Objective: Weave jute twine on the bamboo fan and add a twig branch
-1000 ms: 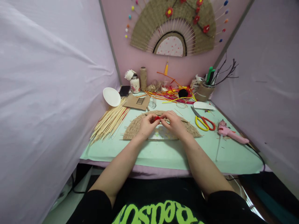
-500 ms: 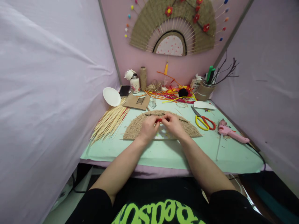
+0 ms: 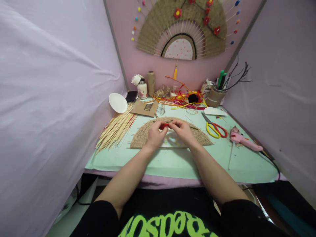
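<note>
A woven, fan-shaped straw mat (image 3: 140, 137) lies on the pale green table (image 3: 172, 161). Above its middle, my left hand (image 3: 155, 133) and my right hand (image 3: 181, 131) meet fingertip to fingertip. Both are pinched closed on a small red piece (image 3: 165, 125) held between them. The hands cover the mat's centre, where a patterned half-round patch partly shows beneath them.
A bundle of bamboo sticks (image 3: 116, 128) lies at the left beside a white dish (image 3: 118, 102). Scissors (image 3: 215, 129) and a pink glue gun (image 3: 243, 140) lie at the right. Coloured strips (image 3: 182, 99), jars and a tool cup (image 3: 216, 96) line the back wall under a finished fan (image 3: 182, 28).
The hands stay at the mat's middle, fingers shifting slightly around the red piece. The view dips and rises a little.
</note>
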Demonstrator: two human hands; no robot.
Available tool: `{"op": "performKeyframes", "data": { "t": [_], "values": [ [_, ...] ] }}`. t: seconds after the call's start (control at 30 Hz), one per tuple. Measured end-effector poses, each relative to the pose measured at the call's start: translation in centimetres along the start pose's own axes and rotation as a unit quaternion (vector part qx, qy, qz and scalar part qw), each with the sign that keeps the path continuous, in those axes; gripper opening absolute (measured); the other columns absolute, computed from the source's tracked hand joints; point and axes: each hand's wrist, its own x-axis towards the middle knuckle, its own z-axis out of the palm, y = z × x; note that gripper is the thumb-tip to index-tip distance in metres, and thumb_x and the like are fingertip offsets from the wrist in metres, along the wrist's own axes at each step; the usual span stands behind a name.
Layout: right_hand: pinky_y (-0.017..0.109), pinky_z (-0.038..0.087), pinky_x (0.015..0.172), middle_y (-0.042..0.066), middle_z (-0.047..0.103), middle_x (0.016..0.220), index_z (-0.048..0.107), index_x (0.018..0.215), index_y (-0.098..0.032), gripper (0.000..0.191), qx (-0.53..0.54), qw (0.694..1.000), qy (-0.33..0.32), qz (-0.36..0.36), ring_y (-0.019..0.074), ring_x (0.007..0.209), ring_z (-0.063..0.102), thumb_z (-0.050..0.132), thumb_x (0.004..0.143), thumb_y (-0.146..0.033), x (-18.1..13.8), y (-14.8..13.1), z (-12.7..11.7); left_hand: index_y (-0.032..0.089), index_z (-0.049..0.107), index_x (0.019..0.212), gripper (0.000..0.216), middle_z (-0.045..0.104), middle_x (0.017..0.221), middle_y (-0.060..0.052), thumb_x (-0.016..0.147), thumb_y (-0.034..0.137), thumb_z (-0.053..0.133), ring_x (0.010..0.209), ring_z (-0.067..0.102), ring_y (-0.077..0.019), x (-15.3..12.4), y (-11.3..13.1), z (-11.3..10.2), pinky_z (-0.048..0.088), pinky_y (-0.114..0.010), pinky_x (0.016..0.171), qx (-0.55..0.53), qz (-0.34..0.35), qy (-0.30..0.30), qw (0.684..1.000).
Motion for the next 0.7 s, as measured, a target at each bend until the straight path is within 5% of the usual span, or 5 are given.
{"op": "performKeyframes", "data": {
  "t": [0.13, 0.27, 0.57, 0.7],
  "values": [
    [0.029, 0.046, 0.069, 0.005, 0.067, 0.084, 0.066, 0.087, -0.018, 0.027, -0.006, 0.999, 0.011, -0.037, 0.0164, 0.075, 0.058, 0.06, 0.077, -0.042, 0.1, -0.1, -0.4, 0.017, 0.063, 0.081, 0.013, 0.065, 0.078, -0.001, 0.071, 0.024, 0.066, 0.072, 0.059, -0.0125, 0.6, -0.1, 0.0, 0.046, -0.027, 0.071, -0.203, -0.122, 0.017, 0.971],
    [0.027, 0.045, 0.063, 0.003, 0.065, 0.075, 0.065, 0.08, -0.017, 0.026, -0.01, 0.999, -0.014, -0.028, 0.0152, 0.068, 0.055, 0.062, 0.076, -0.042, 0.3, 0.3, -0.5, 0.016, 0.063, 0.08, 0.02, 0.064, 0.075, 0.001, 0.064, 0.023, 0.073, 0.068, 0.058, -0.0088, 0.9, 0.2, -0.2, 0.046, -0.024, 0.07, -0.338, -0.229, -0.011, 0.913],
    [0.028, 0.04, 0.064, 0.002, 0.062, 0.07, 0.062, 0.075, -0.018, 0.02, -0.124, 0.988, -0.025, -0.087, 0.0154, 0.066, 0.052, 0.055, 0.082, -0.036, 0.4, 0.5, -0.8, 0.013, 0.062, 0.071, 0.021, 0.058, 0.065, 0.002, 0.057, 0.016, 0.078, 0.056, 0.051, -0.0051, 1.0, 1.0, -1.2, 0.042, -0.018, 0.055, -0.429, -0.37, -0.154, 0.809],
    [0.029, 0.042, 0.069, 0.003, 0.063, 0.074, 0.063, 0.077, -0.018, 0.019, -0.132, 0.986, -0.02, -0.101, 0.0162, 0.07, 0.054, 0.055, 0.083, -0.034, 0.4, 0.8, -0.7, 0.012, 0.063, 0.076, 0.022, 0.059, 0.066, 0.002, 0.059, 0.013, 0.077, 0.057, 0.052, -0.0046, 1.0, 0.9, -1.2, 0.042, -0.017, 0.056, -0.435, -0.384, -0.166, 0.797]
  ]
}}
